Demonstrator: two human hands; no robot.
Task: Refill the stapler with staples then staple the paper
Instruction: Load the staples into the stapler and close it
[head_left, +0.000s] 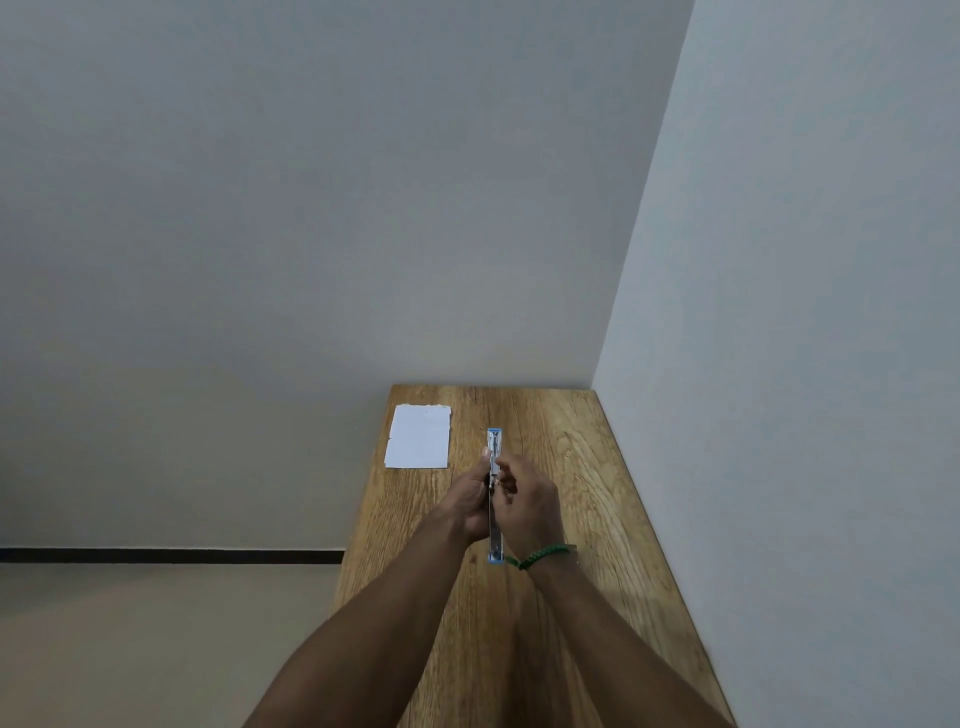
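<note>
Setting: plain grey walls (311, 182) meeting in a corner, with a wooden table (571, 467) pushed into it, grain running away from the viewer. A dark strip (171, 556) crosses the pale surface to the table's left.

Item 1: paper (420, 437), white, with a ragged far edge. It lies flat near the table's far left corner, apart from both hands.

Item 2: stapler (494, 447), blue-tipped with a metal rail, opened out long and straight. It is held above the table's middle, pointing away from the person.

Item 3: left hand (470, 501), fingers curled round the stapler's left side, thumb lying along it.

Item 4: right hand (530, 506), fingers bent, thumb and forefinger pinching at the stapler's middle. Whether staples sit between them cannot be told.

Item 5: green braided band (540, 556) on the right wrist.
</note>
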